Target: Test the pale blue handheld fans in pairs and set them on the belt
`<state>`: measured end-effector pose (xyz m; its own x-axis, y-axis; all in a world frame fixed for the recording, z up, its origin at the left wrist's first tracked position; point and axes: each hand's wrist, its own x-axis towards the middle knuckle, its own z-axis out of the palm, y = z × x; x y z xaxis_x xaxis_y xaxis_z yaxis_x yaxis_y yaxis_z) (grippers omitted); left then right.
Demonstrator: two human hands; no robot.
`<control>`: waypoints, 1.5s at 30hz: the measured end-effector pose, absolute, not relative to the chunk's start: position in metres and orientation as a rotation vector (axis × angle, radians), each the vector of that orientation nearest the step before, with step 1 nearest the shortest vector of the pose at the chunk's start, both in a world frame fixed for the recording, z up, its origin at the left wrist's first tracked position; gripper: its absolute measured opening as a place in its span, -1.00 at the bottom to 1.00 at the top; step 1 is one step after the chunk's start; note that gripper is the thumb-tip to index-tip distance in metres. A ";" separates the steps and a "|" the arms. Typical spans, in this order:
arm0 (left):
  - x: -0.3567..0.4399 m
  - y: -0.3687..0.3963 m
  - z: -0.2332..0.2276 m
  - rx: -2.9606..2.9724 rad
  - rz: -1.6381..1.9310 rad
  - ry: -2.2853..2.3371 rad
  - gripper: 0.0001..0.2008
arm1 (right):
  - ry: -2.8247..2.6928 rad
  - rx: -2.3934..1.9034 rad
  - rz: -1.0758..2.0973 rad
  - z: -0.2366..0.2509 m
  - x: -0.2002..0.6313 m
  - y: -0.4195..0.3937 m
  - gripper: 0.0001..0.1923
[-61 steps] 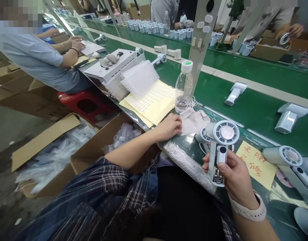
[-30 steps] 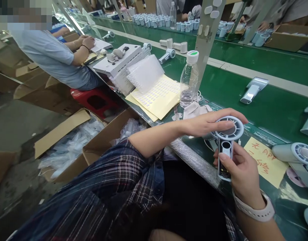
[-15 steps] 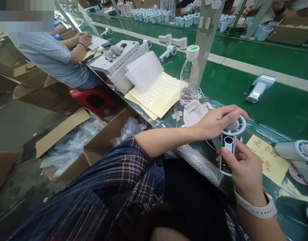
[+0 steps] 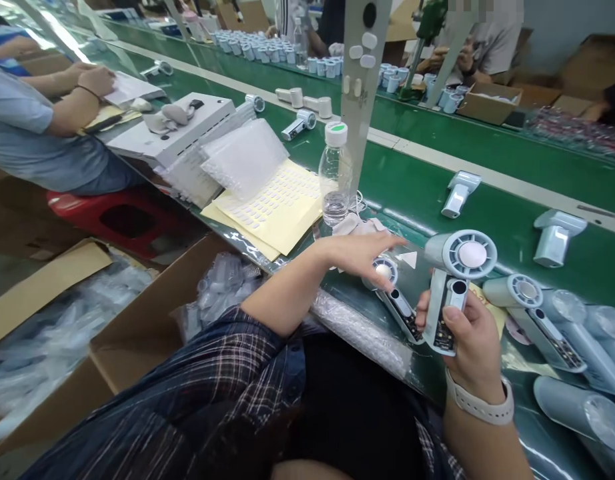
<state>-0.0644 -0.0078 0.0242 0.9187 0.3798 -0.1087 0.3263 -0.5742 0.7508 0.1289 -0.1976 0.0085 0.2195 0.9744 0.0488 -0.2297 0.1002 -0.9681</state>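
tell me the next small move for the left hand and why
Probably close the left hand on the second fan lying on the bench edge and lift it. Its fingers already hover at that fan's round head, while the right hand grips the handle of the upright fan, so the left is the free one.

Right hand gripping upright handheld fan, left hand over second fan, green bench

Bright, even overhead light, glare on the glossy bench edge, wide-angle bending and blur toward the corners.
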 end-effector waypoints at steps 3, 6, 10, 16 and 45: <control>-0.063 -0.006 0.010 2.307 -0.157 0.417 0.12 | -0.899 -1.079 1.091 0.004 0.131 -0.198 -0.47; -0.058 -0.009 0.004 2.350 -0.124 0.381 0.09 | -0.891 -1.098 1.065 -0.001 0.131 -0.198 -0.37; -0.057 -0.014 0.003 2.395 -0.086 0.421 0.04 | -0.901 -1.099 1.025 -0.004 0.130 -0.197 -0.33; -0.055 -0.021 0.009 2.351 -0.004 0.402 -0.11 | -0.940 -1.081 0.917 -0.007 0.128 -0.195 -0.33; -0.020 -0.038 -0.005 0.648 0.643 0.467 -0.26 | -0.708 -1.042 1.026 0.001 0.122 -0.192 -0.52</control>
